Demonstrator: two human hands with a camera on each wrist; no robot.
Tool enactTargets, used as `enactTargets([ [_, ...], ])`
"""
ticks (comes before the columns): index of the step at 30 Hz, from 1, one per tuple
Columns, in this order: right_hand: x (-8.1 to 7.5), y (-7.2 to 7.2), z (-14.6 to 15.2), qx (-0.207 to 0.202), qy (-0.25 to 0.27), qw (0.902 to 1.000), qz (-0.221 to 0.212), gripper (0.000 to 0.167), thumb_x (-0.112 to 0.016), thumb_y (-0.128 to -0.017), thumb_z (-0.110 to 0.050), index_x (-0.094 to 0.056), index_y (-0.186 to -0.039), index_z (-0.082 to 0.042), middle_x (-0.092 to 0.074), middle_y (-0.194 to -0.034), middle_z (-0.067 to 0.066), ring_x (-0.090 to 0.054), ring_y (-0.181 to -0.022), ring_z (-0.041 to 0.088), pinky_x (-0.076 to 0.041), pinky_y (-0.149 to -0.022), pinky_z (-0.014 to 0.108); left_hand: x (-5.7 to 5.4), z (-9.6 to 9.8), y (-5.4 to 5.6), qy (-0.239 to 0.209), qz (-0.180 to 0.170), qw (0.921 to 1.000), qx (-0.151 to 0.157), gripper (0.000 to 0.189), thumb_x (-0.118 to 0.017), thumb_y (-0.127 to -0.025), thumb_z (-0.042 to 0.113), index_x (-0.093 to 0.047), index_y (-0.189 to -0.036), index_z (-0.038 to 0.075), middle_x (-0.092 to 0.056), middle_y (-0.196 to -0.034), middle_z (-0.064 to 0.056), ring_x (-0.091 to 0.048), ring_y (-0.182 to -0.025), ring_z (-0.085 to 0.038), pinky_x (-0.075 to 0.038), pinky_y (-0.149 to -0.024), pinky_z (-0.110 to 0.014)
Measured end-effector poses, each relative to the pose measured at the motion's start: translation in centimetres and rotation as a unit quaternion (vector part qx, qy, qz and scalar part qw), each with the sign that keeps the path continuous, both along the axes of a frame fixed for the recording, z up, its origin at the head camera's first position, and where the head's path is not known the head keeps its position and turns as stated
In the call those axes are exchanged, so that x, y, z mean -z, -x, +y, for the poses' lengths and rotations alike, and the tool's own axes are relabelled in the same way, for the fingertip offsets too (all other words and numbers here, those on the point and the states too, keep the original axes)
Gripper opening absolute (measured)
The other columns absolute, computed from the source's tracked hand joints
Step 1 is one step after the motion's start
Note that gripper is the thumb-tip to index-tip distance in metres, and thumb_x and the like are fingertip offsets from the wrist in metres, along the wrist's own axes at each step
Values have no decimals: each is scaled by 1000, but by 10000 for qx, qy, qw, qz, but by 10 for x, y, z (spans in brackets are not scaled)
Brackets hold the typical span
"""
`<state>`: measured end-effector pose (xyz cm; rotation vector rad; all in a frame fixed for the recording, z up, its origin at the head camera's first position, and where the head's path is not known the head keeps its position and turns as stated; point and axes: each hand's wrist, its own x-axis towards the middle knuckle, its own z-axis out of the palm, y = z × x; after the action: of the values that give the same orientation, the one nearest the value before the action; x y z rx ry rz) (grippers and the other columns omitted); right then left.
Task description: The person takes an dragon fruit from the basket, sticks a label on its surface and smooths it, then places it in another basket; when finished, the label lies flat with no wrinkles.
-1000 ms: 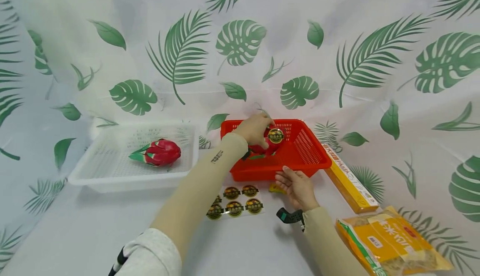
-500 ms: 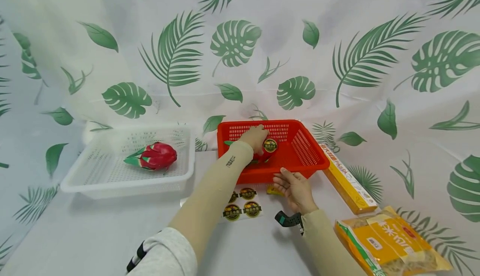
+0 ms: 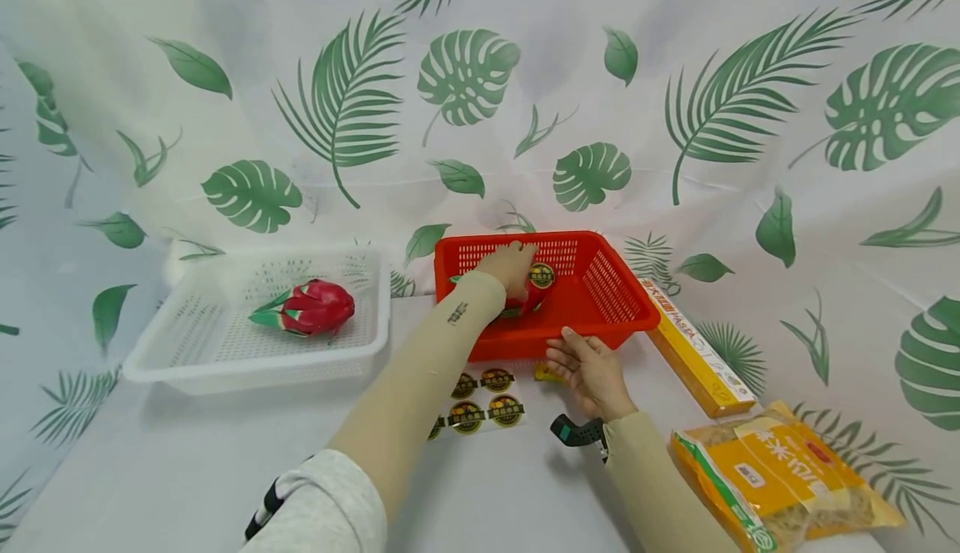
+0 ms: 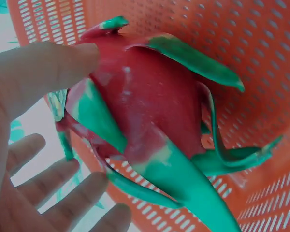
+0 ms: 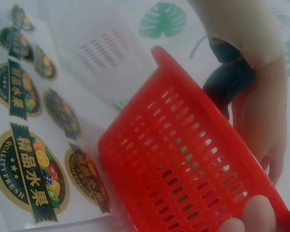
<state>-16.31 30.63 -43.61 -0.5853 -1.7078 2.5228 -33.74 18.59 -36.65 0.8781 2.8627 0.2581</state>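
A red dragon fruit with green-tipped scales lies in the red basket, a round label on its end. Over it is my left hand. In the left wrist view the thumb overlaps the fruit's skin, while the fingers are spread and extended beside it. My right hand grips the basket's near rim, thumb at the top edge and fingertips against the outer wall. Another dragon fruit sits in the white basket at the left.
A sheet of round stickers lies in front of the red basket, beside a small yellow item partly behind the right hand. At the right are a yellow pasta box and an orange food bag. A leaf-print cloth hangs behind.
My left hand has lowered the labelled dragon fruit into the red basket and shifted it slightly left; its fingers now stand spread. The right hand stays at the near rim.
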Motion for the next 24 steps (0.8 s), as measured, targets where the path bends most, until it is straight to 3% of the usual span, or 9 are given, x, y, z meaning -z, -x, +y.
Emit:
enactTargets([
  [6, -1, 1, -5, -121, 72, 9999, 73, 23, -56, -108, -31, -54, -116, -10, -77, -88, -6, -74, -82, 8, -62, -84, 25, 5, -12, 9, 41, -244, 9997, -47, 94, -83, -89, 33, -27, -163, 21, -44, -160, -5, -47, -145, -24, -41, -122, -44],
  [11, 0, 2, -8, -150, 98, 9998, 115, 22, -56, -108, -31, -54, -113, -10, -77, -88, -6, -74, -82, 8, -62, -84, 25, 2, -20, 7, -61, -267, 9996, 37, 93, -82, -90, 32, -27, -163, 20, -43, -161, -6, -47, -146, -25, -41, -122, -44],
  [19, -4, 0, -12, -426, -176, 9989, -93, 35, -53, -109, -34, -58, -123, -3, -78, -88, -4, -74, -78, 9, -63, -82, 26, -22, -39, -5, -511, -220, 9972, 490, 70, -73, -97, 34, -40, -156, 18, -52, -155, -5, -55, -135, -20, -45, -118, -39],
  [24, -7, -7, -12, -728, -951, 9927, -168, 41, -53, -109, -38, -59, -121, 1, -75, -87, -3, -71, -77, 10, -61, -79, 25, -40, -53, -26, -1122, -256, 9888, 947, 49, -68, -100, 34, -55, -144, 14, -66, -139, -5, -62, -121, -20, -52, -108, -36],
])
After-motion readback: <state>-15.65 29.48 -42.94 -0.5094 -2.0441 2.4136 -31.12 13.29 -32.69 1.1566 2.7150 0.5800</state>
